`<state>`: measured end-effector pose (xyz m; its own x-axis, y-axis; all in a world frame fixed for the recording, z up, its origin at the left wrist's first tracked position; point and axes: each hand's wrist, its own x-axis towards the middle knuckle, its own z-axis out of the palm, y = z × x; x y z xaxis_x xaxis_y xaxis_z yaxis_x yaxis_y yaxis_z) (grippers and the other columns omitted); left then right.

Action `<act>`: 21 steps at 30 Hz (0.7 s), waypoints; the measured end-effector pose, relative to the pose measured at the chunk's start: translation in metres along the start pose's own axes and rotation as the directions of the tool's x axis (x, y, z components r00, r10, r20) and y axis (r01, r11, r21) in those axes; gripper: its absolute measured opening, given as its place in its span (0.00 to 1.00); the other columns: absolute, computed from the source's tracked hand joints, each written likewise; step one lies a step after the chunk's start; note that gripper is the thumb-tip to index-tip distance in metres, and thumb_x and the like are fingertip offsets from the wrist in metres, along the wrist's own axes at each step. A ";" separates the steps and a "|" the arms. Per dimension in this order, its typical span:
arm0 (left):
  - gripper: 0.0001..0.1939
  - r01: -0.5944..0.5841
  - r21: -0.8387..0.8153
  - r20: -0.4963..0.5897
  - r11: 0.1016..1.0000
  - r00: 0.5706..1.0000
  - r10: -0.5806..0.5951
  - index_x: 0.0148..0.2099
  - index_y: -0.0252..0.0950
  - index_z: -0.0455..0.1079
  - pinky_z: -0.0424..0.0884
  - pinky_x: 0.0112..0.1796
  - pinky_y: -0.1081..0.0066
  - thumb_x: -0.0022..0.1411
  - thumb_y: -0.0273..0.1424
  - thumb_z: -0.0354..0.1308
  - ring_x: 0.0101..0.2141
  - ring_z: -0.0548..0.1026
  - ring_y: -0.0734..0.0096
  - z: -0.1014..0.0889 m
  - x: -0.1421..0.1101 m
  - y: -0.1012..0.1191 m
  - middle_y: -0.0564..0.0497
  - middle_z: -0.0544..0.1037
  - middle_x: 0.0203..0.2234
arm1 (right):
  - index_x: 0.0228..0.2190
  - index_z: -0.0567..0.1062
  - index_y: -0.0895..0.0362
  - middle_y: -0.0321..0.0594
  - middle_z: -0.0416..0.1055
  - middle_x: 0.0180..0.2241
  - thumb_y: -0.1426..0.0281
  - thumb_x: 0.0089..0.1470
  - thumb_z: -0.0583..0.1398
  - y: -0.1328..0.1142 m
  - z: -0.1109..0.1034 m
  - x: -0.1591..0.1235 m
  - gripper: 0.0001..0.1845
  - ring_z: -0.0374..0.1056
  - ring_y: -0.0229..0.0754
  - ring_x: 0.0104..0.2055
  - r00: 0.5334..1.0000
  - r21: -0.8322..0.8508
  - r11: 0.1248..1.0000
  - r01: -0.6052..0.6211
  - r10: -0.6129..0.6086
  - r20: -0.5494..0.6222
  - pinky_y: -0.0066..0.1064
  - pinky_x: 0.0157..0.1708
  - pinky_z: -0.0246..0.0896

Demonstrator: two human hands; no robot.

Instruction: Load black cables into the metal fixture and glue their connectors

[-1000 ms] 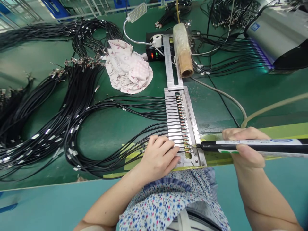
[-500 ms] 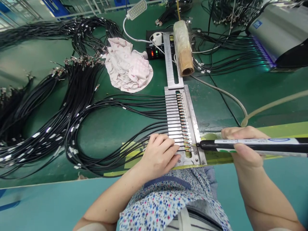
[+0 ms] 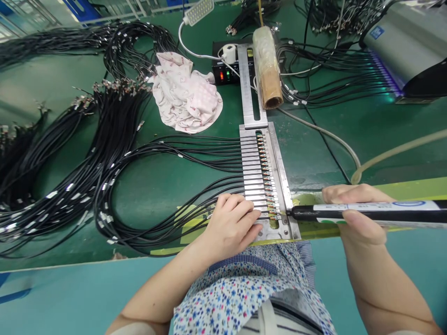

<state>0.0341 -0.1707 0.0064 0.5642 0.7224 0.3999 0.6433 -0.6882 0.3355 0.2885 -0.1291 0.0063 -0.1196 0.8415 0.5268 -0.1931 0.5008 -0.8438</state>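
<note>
A metal fixture [image 3: 279, 172] holds a row of black cables [image 3: 216, 158] side by side, their small metal connector ends [image 3: 267, 174] lined up over a slot. Over its lower end, my left hand [image 3: 232, 223] is closed on the lowest black cables, fingers bent and pressed down; the parts under the palm are hidden. My right hand [image 3: 359, 211] grips a thick black-and-white pen-shaped tool [image 3: 387, 211] between thumb and fingers. The narrow black tip of this tool points left, at the fixture's right edge beside the lowest connectors. Contact with a connector cannot be made out.
Thick cable bundles [image 3: 115, 121] with white tags cover the left side. A crumpled cloth [image 3: 188, 95], a black box with lit displays [image 3: 223, 77], a lamp [image 3: 199, 11] and a wrapped tube [image 3: 267, 70] stand farther back. At right are a grey machine [image 3: 408, 51] and a pale hose [image 3: 401, 151].
My right hand and the pen-shaped tool have shifted very slightly to the right and down. My left hand stays in place on the cables.
</note>
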 end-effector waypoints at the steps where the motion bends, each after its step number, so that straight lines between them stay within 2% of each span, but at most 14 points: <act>1: 0.08 0.000 -0.001 -0.001 1.000 1.000 0.000 0.41 0.33 0.68 0.59 0.37 0.60 0.61 0.32 0.53 0.38 0.66 0.62 0.000 0.000 0.000 0.46 0.74 0.35 | 0.27 0.76 0.56 0.33 0.59 0.12 0.72 0.40 0.59 0.000 0.000 0.000 0.07 0.49 0.34 0.12 1.000 0.000 1.000 0.000 0.000 -0.001 0.31 0.15 0.44; 12: 0.08 0.005 -0.003 0.007 1.000 1.000 -0.005 0.41 0.33 0.68 0.59 0.38 0.60 0.61 0.32 0.53 0.38 0.65 0.62 0.000 0.002 0.000 0.47 0.74 0.34 | 0.27 0.76 0.57 0.32 0.58 0.12 0.72 0.40 0.60 0.001 0.000 0.000 0.08 0.49 0.33 0.12 1.000 0.001 1.000 -0.003 0.003 -0.012 0.31 0.15 0.43; 16: 0.08 0.002 0.004 0.005 1.000 1.000 -0.002 0.41 0.33 0.68 0.59 0.38 0.61 0.61 0.32 0.53 0.38 0.65 0.63 -0.001 0.001 0.000 0.47 0.74 0.34 | 0.22 0.74 0.55 0.31 0.57 0.11 0.72 0.39 0.60 -0.004 0.004 0.005 0.02 0.49 0.33 0.11 0.999 0.034 0.999 -0.007 0.008 -0.048 0.30 0.15 0.44; 17: 0.08 -0.006 0.008 0.006 1.000 1.000 0.006 0.41 0.33 0.68 0.59 0.38 0.61 0.61 0.32 0.53 0.38 0.65 0.63 -0.001 0.001 0.000 0.47 0.74 0.34 | 0.20 0.72 0.55 0.31 0.56 0.10 0.72 0.39 0.61 -0.005 0.005 0.006 0.00 0.48 0.33 0.11 0.998 0.052 0.999 -0.010 0.013 -0.057 0.30 0.15 0.43; 19: 0.08 -0.043 0.011 -0.001 0.999 0.999 0.043 0.41 0.34 0.68 0.59 0.37 0.61 0.61 0.31 0.54 0.37 0.65 0.63 -0.001 0.000 0.000 0.47 0.73 0.33 | 0.18 0.70 0.55 0.30 0.55 0.09 0.72 0.40 0.60 -0.007 0.007 0.008 0.03 0.47 0.33 0.11 0.997 0.079 0.997 -0.014 0.020 -0.071 0.30 0.15 0.43; 21: 0.08 -0.106 0.002 -0.010 0.994 0.994 0.106 0.41 0.34 0.69 0.58 0.36 0.61 0.60 0.31 0.54 0.36 0.66 0.64 -0.002 0.000 0.000 0.48 0.73 0.32 | 0.20 0.71 0.56 0.30 0.55 0.10 0.72 0.40 0.60 -0.007 0.007 0.008 0.01 0.47 0.33 0.11 0.998 0.082 0.997 -0.005 0.010 -0.069 0.30 0.15 0.42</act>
<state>0.0331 -0.1711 0.0082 0.6243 0.6445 0.4415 0.5807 -0.7609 0.2896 0.2819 -0.1278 0.0171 -0.0542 0.8587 0.5097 -0.2715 0.4785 -0.8350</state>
